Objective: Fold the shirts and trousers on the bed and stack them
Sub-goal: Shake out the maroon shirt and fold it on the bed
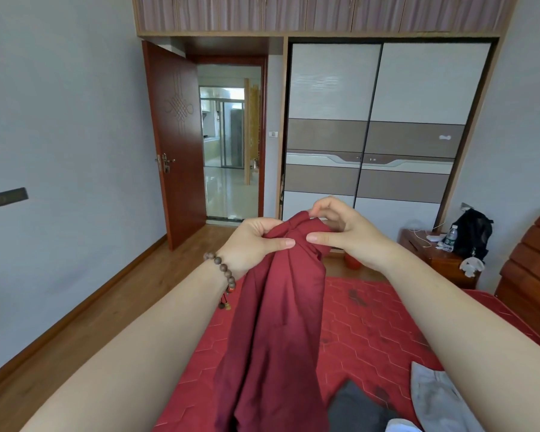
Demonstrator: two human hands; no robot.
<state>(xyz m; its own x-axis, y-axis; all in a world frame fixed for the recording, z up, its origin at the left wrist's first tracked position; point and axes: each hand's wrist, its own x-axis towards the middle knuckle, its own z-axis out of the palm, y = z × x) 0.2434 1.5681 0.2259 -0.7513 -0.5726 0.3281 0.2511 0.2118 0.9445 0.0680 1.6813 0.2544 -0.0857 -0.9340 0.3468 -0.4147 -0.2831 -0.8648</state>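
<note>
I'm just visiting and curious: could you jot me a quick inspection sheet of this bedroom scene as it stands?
Surface: bed with a red patterned cover.
Job's things: dark red garment held up, hanging over the bed; grey garment and dark garment lying on the bed, unfolded.
Clutter: nightstand carrying a water bottle and black backpack.
Grips: left hand and right hand both pinch the red garment's top edge.
Cables: white cable on the nightstand.
Surroundings: open door, wardrobe, wooden floor.
</note>
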